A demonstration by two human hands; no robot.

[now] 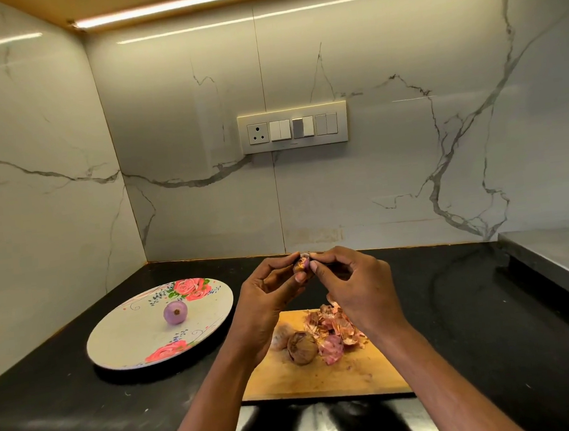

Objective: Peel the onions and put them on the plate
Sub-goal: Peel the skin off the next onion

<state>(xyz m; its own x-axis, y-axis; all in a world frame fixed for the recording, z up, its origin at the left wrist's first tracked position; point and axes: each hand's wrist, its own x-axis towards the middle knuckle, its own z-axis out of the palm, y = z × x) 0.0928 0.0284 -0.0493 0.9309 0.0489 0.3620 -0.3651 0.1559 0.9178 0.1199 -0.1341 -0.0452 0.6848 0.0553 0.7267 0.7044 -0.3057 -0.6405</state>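
Both hands are raised above the wooden cutting board (324,376) and hold one small purple onion (302,264) between them. My left hand (269,295) grips it from the left with thumb and fingers. My right hand (354,284) pinches its top and right side with the fingertips. Most of that onion is hidden by fingers. A peeled purple onion (175,312) sits in the middle of the white plate with pink roses (122,346) at the left. Two unpeeled brown onions (301,347) lie on the board next to a pile of pink peels (331,331).
The black countertop (456,303) runs to marble walls at the back and left. A steel stove edge (555,260) with a dark burner stands at the far right. A switch panel (292,127) is on the back wall.
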